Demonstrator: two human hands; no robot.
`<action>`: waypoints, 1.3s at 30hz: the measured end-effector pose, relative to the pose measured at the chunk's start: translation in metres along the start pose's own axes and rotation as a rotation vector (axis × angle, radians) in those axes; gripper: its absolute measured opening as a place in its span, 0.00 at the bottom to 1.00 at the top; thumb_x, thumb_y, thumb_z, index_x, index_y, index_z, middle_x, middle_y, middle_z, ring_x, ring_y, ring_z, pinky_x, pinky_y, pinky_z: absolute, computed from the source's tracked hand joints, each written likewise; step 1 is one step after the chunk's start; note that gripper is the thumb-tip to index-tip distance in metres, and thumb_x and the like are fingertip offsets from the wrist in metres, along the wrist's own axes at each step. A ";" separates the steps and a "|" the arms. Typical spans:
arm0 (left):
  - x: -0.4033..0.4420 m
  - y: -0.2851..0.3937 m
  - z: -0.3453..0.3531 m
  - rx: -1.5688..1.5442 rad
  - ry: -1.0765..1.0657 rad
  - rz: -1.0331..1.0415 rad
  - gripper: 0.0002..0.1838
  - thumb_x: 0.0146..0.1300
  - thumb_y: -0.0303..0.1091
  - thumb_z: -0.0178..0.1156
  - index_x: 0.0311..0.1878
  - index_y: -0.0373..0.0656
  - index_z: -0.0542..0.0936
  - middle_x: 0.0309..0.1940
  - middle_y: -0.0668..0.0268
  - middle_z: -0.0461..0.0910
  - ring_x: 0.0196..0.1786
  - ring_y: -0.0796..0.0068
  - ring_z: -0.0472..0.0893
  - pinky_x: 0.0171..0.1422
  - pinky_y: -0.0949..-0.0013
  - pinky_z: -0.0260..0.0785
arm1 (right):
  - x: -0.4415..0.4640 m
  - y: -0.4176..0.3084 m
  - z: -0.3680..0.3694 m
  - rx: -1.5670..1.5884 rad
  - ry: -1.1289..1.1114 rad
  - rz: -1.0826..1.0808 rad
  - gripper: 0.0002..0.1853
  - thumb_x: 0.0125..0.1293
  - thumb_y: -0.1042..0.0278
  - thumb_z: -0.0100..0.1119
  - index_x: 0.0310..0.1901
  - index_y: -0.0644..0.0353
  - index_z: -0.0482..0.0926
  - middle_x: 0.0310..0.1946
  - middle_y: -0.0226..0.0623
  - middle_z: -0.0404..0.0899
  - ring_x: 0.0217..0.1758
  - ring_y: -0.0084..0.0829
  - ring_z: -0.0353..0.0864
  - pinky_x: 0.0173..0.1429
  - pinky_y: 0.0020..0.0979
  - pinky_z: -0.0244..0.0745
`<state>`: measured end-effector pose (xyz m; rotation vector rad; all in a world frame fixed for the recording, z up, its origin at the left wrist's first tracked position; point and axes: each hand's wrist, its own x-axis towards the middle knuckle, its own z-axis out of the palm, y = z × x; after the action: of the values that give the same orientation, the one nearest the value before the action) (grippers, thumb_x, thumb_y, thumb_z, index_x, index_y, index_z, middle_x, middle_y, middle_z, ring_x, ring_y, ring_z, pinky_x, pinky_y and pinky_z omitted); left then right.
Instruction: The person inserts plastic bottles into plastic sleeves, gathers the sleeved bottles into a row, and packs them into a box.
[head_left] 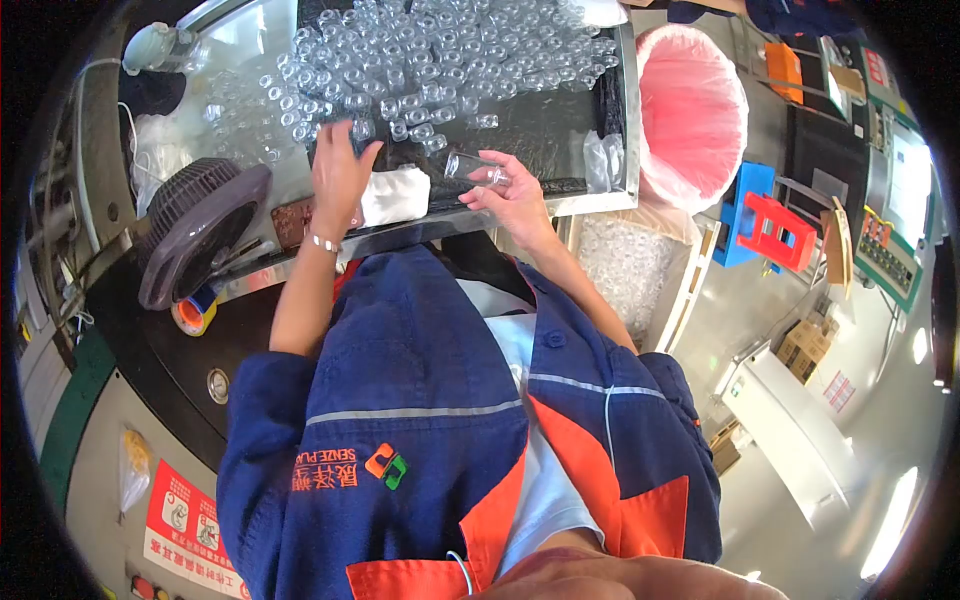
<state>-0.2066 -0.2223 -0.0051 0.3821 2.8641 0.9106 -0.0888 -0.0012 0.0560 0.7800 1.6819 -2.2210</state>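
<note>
Right hand (512, 203): pinching one end of a clear container (464, 168) over the dark worktop (540, 130) | Left hand (340, 182): beside piled clear pieces (430, 60), grip unclear | Container: probably light, stiff, slick; best held by its sides

We are on a factory floor (745, 300), at a workstation. We see a metal-edged bench (632, 120) heaped with clear pieces (420, 65), all much alike and far too many for a home, and we find a mass of small clear items in a crate (693, 285) beside it. A large bin (693, 120) with a pink liner stands near, and a fan (205, 230) at the bench's edge. Farther off we make out a green-edged control panel (890, 248) and cartons (803, 348). A red notice (188, 520) with pictograms and a work jacket (410, 365) bearing a company logo (387, 466) also tell us this is industry.
</note>
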 end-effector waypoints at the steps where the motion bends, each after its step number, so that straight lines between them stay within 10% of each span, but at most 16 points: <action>1: -0.014 -0.001 0.000 -0.073 0.034 -0.004 0.18 0.53 0.34 0.67 0.43 0.38 0.72 0.43 0.51 0.72 0.39 0.50 0.78 0.43 0.53 0.71 | 0.000 -0.001 0.000 -0.010 -0.011 0.007 0.27 0.61 0.84 0.55 0.62 0.63 0.62 0.45 0.43 0.74 0.41 0.36 0.84 0.43 0.28 0.81; 6: -0.076 -0.014 0.045 -0.233 -0.344 -0.078 0.15 0.50 0.33 0.68 0.37 0.39 0.74 0.34 0.55 0.76 0.37 0.54 0.79 0.40 0.56 0.71 | 0.004 -0.001 0.005 -0.137 0.025 0.012 0.26 0.60 0.85 0.55 0.60 0.66 0.62 0.44 0.45 0.78 0.38 0.31 0.84 0.39 0.26 0.82; 13: -0.080 -0.034 0.078 -0.249 -0.256 -0.061 0.09 0.53 0.34 0.65 0.30 0.38 0.78 0.28 0.57 0.80 0.31 0.55 0.80 0.36 0.58 0.72 | 0.005 0.006 0.007 -0.180 0.011 -0.012 0.23 0.63 0.80 0.56 0.59 0.65 0.64 0.41 0.43 0.79 0.37 0.29 0.84 0.36 0.25 0.79; 20: -0.075 -0.036 0.071 -0.596 -0.345 -0.384 0.06 0.58 0.29 0.62 0.34 0.36 0.82 0.23 0.64 0.81 0.26 0.79 0.79 0.33 0.73 0.71 | 0.019 0.035 -0.003 -0.334 0.094 0.027 0.17 0.60 0.72 0.61 0.47 0.66 0.67 0.34 0.41 0.79 0.27 0.26 0.81 0.25 0.23 0.71; 28: -0.081 -0.028 0.053 -0.926 -0.461 -0.468 0.05 0.63 0.27 0.59 0.36 0.35 0.80 0.26 0.72 0.79 0.29 0.86 0.75 0.35 0.79 0.69 | 0.037 0.070 0.030 0.293 -0.295 0.618 0.15 0.69 0.62 0.50 0.51 0.61 0.71 0.30 0.36 0.76 0.27 0.26 0.76 0.25 0.26 0.68; 39: -0.094 -0.047 0.055 -0.958 -0.309 -0.402 0.04 0.61 0.26 0.61 0.38 0.38 0.80 0.25 0.75 0.75 0.28 0.88 0.71 0.33 0.81 0.65 | 0.039 0.090 0.030 0.469 -0.383 0.506 0.17 0.69 0.64 0.51 0.56 0.61 0.72 0.34 0.33 0.77 0.33 0.25 0.75 0.34 0.26 0.70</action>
<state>-0.1162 -0.2541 -0.0739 -0.1435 1.8242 1.7453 -0.0844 -0.0518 -0.0327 0.7133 0.6989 -2.2145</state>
